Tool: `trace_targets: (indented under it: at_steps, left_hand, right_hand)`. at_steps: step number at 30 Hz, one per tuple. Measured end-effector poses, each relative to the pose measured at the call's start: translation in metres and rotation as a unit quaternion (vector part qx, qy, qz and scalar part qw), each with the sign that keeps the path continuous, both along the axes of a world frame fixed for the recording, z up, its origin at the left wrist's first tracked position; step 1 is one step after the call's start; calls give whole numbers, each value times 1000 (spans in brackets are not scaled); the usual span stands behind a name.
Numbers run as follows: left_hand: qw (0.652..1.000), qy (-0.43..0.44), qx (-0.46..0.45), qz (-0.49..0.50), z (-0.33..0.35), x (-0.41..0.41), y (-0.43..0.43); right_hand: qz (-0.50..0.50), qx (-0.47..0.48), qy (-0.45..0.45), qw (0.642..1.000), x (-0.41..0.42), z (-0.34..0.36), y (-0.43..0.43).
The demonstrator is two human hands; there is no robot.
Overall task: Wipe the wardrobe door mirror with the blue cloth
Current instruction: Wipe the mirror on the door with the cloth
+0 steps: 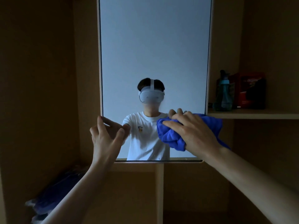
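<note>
Our right hand's (pixel 192 131) curled fingers bunch the soft blue cloth (pixel 169 136) low on the fragile mirror (pixel 153 46); our left hand (pixel 105 138) pinches the mirror's left edge.

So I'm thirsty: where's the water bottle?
Head view: the water bottle stands on the right-hand shelf, between the mirror and a red box.

The mirror (pixel 153 46) is smooth, glossy glass with a clean, sharp reflection, edged by a thin dark strip and a pale matt wood-look border. The blue cloth (pixel 169 135) is soft, plush and fuzzy, bunched into thick folds. The wardrobe panels (pixel 48 78) and shelf (pixel 252 114) look like matt, smooth laminated wood. On the shelf, the bottle (pixel 223 94) is translucent teal plastic, and the red box (pixel 252 91) has a slight sheen. The bundle (pixel 53 196) at lower left is wrapped in shiny, crinkled film.
</note>
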State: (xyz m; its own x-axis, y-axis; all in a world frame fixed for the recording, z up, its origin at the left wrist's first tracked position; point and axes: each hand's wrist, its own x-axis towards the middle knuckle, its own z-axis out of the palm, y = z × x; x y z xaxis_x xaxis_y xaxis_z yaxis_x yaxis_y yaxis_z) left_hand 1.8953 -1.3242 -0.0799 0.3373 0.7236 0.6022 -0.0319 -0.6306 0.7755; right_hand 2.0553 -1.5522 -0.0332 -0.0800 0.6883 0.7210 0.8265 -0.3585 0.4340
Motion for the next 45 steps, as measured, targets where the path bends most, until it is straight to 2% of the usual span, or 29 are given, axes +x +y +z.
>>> trace_targets:
  at_steps: [6, 12, 18, 20, 31, 36, 38, 41, 45]
  left_hand:
    - [1000, 22, 5, -3, 2, -7, -1]
    - [999, 48, 2, -8, 5, -11, 2]
    - [999, 45, 11, -3, 1, -11, 5]
    - [999, 45, 20, 2, -2, -10, 8]
    - [999, 11, 26, 26, -12, -3, 7]
    - [999, 16, 28, 17, -9, -7, 5]
    - [999, 19, 24, 15, -8, -8, 4]
    - [1000, 18, 24, 7, -7, -10, 6]
    - [999, 22, 27, 2, -7, -12, 8]
  right_hand:
    - [1, -6, 18, 1000, 4, 11, -4]
    - [-5, 106, 40, 994, 17, 66, -17]
    - [15, 141, 10, 990, 23, 95, -27]
    - [40, 145, -8, 989, 23, 87, -26]
    - [-38, 136, 65, 988, 24, -22, -25]
    - [-49, 161, 92, 981, 21, -31, -21]
    - [-45, 189, 137, 971, 20, -25, -22]
    - [-39, 277, 207, 937, 22, -9, -19]
    - [-46, 344, 245, 905, 20, 9, -11]
